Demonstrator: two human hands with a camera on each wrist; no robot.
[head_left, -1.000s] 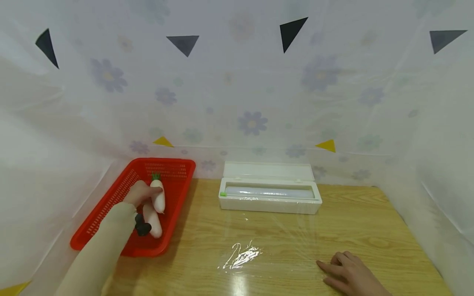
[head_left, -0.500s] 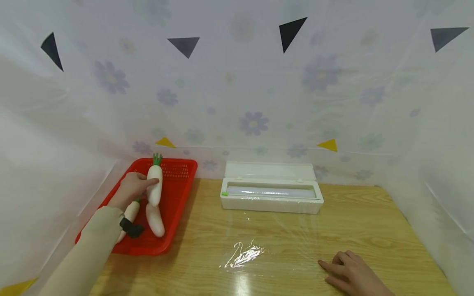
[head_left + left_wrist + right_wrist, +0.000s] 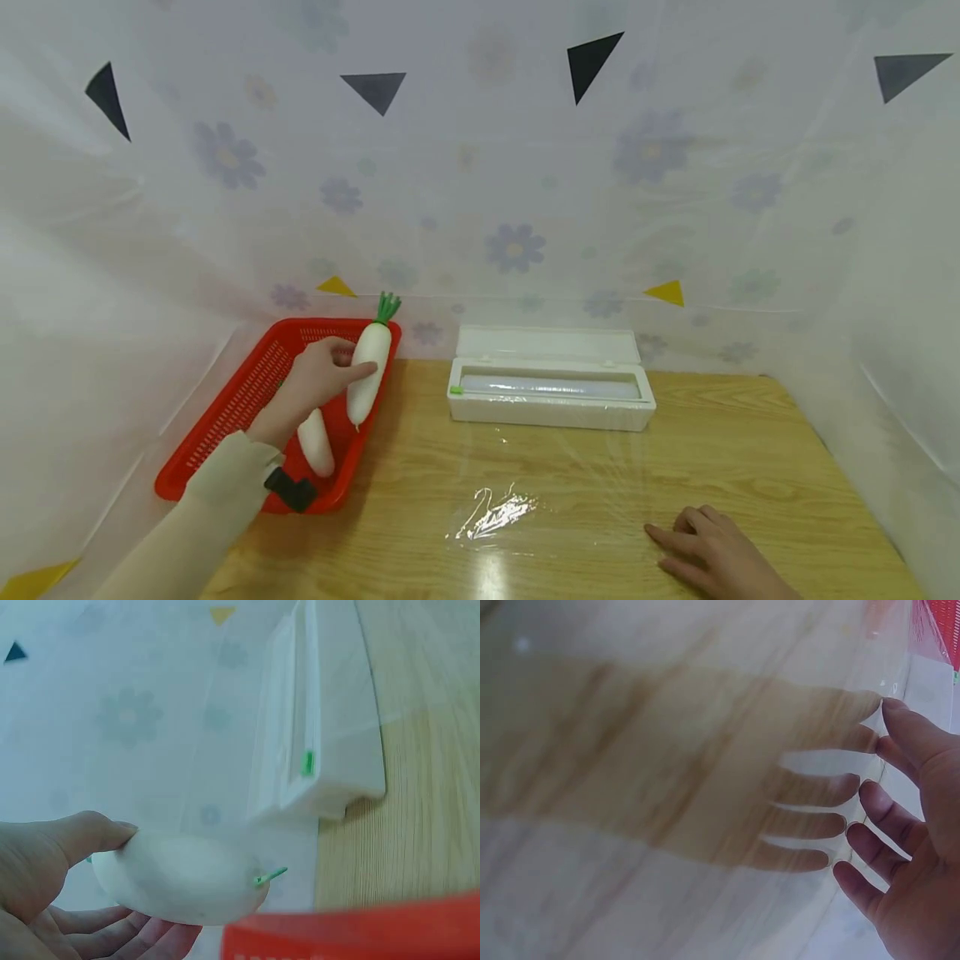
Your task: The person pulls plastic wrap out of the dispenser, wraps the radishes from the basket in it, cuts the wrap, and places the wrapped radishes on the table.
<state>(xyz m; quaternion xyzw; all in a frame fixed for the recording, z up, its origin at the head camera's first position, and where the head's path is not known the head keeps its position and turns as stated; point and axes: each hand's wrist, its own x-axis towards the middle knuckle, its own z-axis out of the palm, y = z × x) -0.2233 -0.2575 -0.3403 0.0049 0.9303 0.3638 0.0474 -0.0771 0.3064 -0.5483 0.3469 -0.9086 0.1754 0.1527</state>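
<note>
My left hand pinches a white radish with green leaf stubs between thumb and fingers, leaves up, over the right rim of the red basket. In the left wrist view the radish's pale body lies between thumb and fingers. A second white radish lies in the basket; a bit of green beside my wrist belongs to something mostly hidden. My right hand rests at the right edge of a clear film sheet, its fingers spread and fingertips on the table.
A white cling film box stands at the back of the wooden table, lid raised, with a roll inside. The film runs forward from it. A flowered white curtain closes off the back and sides.
My left hand has lifted the radish out of the basket's middle and carried it right, over the rim. The other radishes stay in the basket. My right hand has stayed in place.
</note>
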